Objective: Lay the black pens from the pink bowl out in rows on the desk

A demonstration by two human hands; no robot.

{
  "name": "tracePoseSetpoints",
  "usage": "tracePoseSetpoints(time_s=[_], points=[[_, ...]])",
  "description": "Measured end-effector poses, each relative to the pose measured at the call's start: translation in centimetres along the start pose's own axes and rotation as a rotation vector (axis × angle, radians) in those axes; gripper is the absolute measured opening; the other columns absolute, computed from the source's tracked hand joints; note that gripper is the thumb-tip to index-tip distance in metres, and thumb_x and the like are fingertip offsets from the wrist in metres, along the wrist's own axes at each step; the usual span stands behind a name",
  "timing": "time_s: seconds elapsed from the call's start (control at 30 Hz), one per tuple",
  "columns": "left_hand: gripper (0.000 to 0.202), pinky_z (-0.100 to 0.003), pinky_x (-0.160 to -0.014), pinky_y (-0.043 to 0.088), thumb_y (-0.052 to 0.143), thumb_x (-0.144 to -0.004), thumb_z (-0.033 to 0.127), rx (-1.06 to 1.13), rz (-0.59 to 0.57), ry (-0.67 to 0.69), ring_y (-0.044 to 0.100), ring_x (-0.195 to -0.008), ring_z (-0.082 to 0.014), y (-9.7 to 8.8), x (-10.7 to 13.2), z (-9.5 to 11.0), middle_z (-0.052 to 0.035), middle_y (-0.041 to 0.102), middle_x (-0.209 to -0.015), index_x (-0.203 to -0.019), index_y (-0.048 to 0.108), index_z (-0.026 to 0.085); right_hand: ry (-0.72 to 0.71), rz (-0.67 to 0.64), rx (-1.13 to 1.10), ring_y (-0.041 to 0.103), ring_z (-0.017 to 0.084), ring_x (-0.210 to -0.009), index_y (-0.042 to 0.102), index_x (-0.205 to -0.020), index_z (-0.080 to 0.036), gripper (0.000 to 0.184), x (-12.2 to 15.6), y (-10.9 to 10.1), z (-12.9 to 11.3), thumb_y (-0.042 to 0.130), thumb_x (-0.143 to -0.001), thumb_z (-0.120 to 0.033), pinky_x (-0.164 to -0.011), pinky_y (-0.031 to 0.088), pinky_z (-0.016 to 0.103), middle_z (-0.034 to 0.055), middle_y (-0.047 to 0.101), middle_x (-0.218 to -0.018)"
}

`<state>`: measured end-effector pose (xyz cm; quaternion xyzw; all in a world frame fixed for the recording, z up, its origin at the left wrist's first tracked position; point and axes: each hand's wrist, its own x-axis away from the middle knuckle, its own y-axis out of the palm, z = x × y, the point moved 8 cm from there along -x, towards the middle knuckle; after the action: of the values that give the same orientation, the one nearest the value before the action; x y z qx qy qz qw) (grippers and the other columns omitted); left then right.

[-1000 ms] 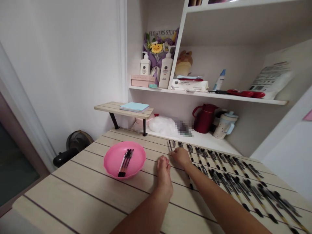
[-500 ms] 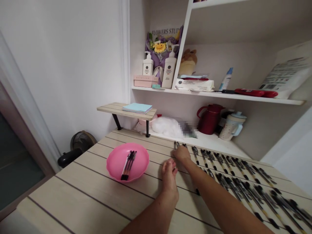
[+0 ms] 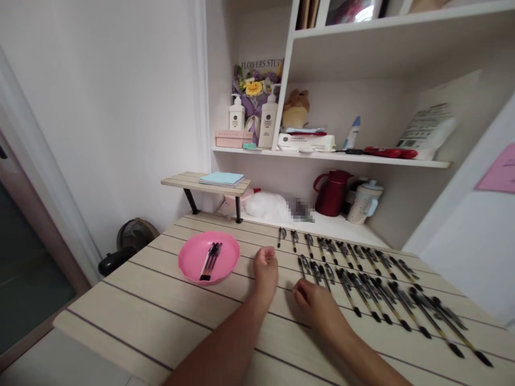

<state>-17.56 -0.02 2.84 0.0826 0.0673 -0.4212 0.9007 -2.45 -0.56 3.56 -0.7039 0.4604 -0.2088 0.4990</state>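
Note:
My left hand (image 3: 265,271) is between the pink bowl (image 3: 185,271) and the pens, its fingers curled in. Whatever it may hold is hidden. My right hand (image 3: 316,303) is low over the table, fingers closed, at the left end of the front row of pens (image 3: 349,292). It covers the lower ends of the nearest pens; I cannot tell whether it grips one. Behind it runs a second row of black pens (image 3: 309,246), with what look like loose caps (image 3: 284,234) beside them. Several pens (image 3: 212,260) lie together in the bowl.
The slatted wooden table (image 3: 132,316) meets a white shelf unit at the back. A small raised stand (image 3: 181,180) carries blue paper (image 3: 221,179). Behind the pens are a red jug (image 3: 333,193) and a light tumbler (image 3: 364,203). A black-handled object (image 3: 116,261) is off the table's left edge.
My right hand has come back from the far row to the front row, uncovering the far row's left-end pens. My left hand has shifted slightly left in the picture. The camera view has turned right.

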Motion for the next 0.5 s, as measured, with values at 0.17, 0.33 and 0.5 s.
tracePoseSetpoints(time_s=[0.17,0.33,0.5], points=[[0.028,-0.03,-0.089,0.037,0.045,-0.074,0.014,-0.676,-0.024,0.164,0.053,-0.103,-0.0197,-5.3,-3.4,6.2,-0.0103,0.06,-0.108,-0.099,0.059,0.017,-0.032,-0.028,0.026,0.055,0.015,-0.061,0.054,-0.068,-0.02,0.021,6.1,-0.3,-0.5,0.038,-0.082,-0.022,-0.055,0.026,0.024,0.0037,0.064,-0.067],[0.013,-0.044,-0.083,0.038,0.058,-0.071,0.016,-1.009,-0.019,-0.096,0.053,-0.102,-0.0341,-12.3,-5.2,6.5,-0.0188,0.062,-0.095,-0.082,0.061,0.012,-0.032,-0.002,-0.062,0.055,0.014,-0.062,0.053,-0.068,-0.02,0.022,7.2,-0.1,0.4,0.037,-0.083,-0.024,-0.056,0.027,0.025,0.0026,0.063,-0.068],[0.029,-0.039,-0.08,0.046,0.055,-0.08,0.03,-0.851,0.007,-0.097,0.055,-0.096,-0.0211,-13.2,-2.6,6.9,-0.0092,0.057,-0.107,-0.106,0.055,0.015,-0.047,0.022,-0.086,0.055,0.015,-0.063,0.053,-0.067,-0.02,0.022,6.9,0.2,0.6,0.038,-0.082,-0.024,-0.057,0.027,0.025,0.003,0.063,-0.068]])
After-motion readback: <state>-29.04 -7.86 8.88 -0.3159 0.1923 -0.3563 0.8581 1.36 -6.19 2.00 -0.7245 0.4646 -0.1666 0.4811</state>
